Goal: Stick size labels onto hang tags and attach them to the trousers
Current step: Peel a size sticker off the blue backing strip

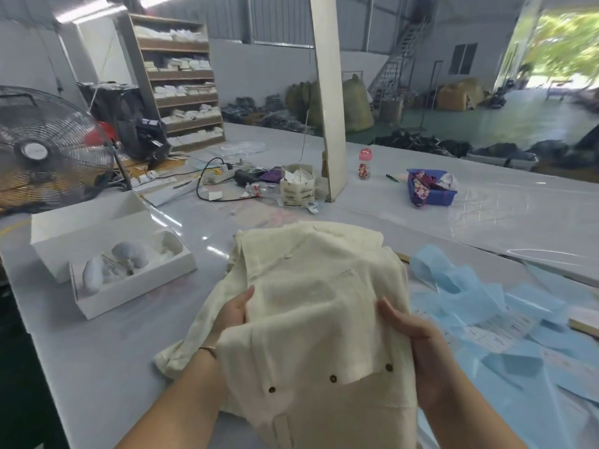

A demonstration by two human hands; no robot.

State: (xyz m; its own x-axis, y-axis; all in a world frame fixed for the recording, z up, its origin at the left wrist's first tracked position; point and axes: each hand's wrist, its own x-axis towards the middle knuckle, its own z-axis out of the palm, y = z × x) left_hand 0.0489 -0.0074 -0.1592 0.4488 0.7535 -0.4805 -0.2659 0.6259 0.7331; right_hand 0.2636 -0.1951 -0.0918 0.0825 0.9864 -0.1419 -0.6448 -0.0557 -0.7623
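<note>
Cream cloth trousers (311, 319) bunched up between both hands, lifted a little off the pale grey bench (97, 367). Left hand (231, 314) pinching the cloth at the left edge, thumb on top. Right hand (418, 338) curled round the right edge, holding cloth too. Long way running from near the body out across the bench. No hang tag seen yet. Blue paper sheets (505, 319) just beside the right hand, nearer than the left.

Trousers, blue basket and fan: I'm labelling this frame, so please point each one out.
trousers (311, 306): head view, middle of the cream fabric between the hands.
blue basket (436, 198): head view, its front wall.
fan (35, 150): head view, centre hub of the grille.
</note>
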